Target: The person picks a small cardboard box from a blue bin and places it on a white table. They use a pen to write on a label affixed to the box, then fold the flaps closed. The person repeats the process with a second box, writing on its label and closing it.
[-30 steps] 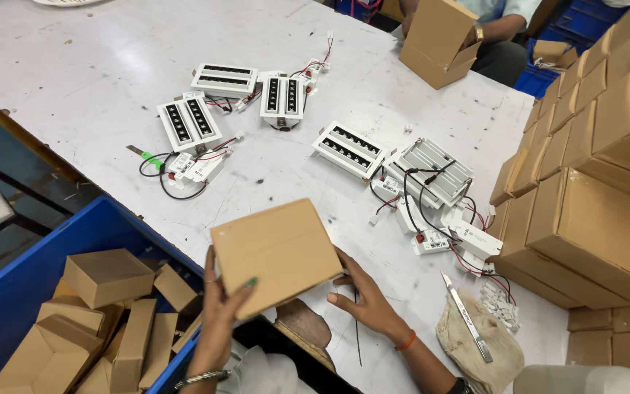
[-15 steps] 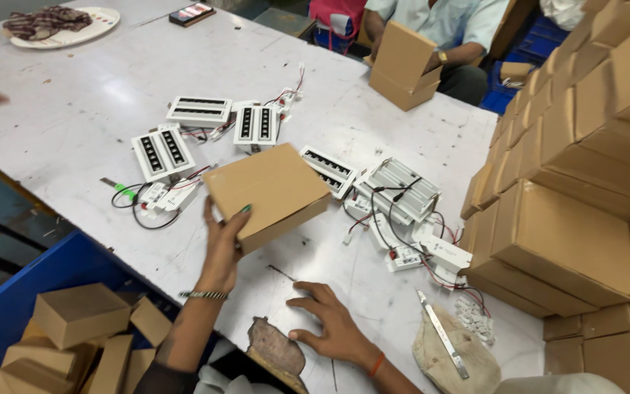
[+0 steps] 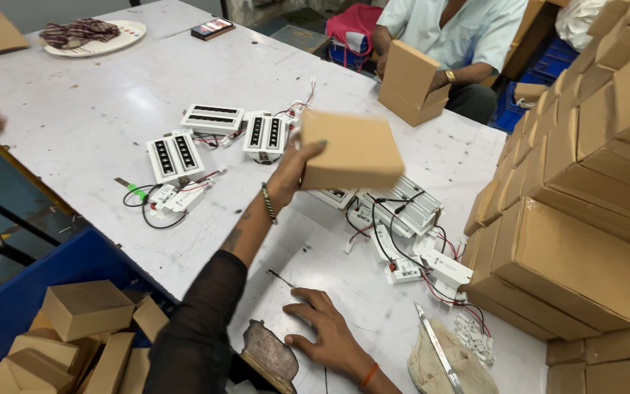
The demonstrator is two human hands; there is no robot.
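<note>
Flat brown cardboard box (image 3: 355,151) up in the air above mid-surface, tilted, broad face toward camera. Held at its left edge by left hand (image 3: 294,169), fingers (image 3: 313,149) clenched over the edge, arm stretched out from lower left, metal bangle (image 3: 268,203) on the wrist.

Right hand (image 3: 326,332) flat on the grey surface (image 3: 96,109) at near edge, fingers spread and released, grasping nothing. Orange band on that wrist. Just left of it, a worn dark pad (image 3: 271,356) on the edge.

Directly under and right of the box: finned white light fixtures (image 3: 406,208) with driver blocks (image 3: 432,268) and a tangle of black and red wires. Further left, more white fixtures (image 3: 175,155), lens rows face up, one with a green connector.

Near right: cloth bundle (image 3: 450,361) with a metal blade lying across it.

Right side: high stack of closed cardboard boxes (image 3: 585,197). Lower left, below surface level: blue bin (image 3: 30,288) with loose small boxes.

Far side: another person (image 3: 453,29) seated, holding an open-flapped box (image 3: 411,82). Far left corner: plate (image 3: 89,36) with a dark cloth; phone-like item (image 3: 213,28) nearby. Someone else's hand at left frame edge.
</note>
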